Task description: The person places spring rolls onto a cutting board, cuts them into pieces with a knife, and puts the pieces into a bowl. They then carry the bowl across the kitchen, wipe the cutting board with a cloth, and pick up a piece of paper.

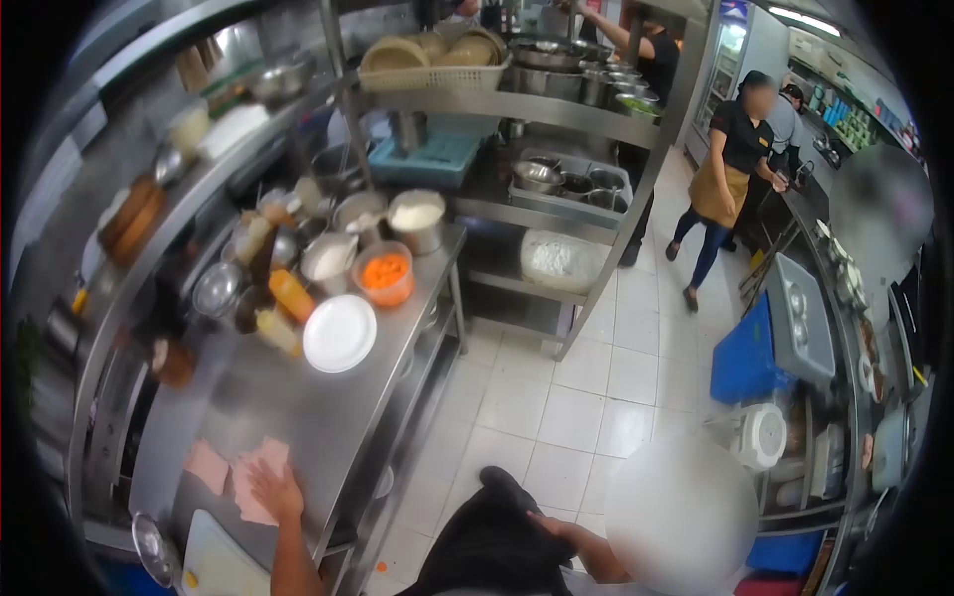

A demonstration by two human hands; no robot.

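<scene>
My left hand point(275, 494) lies flat with its fingers spread on a pink cloth point(260, 467) on the steel counter point(214, 412). Just left of that cloth is a second pink piece point(207, 466). Below them, at the counter's near end, lies a pale cutting board point(221, 561) with a small yellow piece on it, beside a metal bowl point(155, 548). My right hand point(555, 528) is low beside the black clothing on my body, away from the counter. Its fingers are partly hidden against the black, and nothing held can be made out.
White plates point(340, 334), an orange-filled tub point(386, 275), squeeze bottles point(291, 295) and metal containers crowd the counter's far part. Shelves point(527, 109) stand behind. A person in a tan apron point(720, 189) stands in the aisle. At right are a blue bin point(743, 353) and another counter.
</scene>
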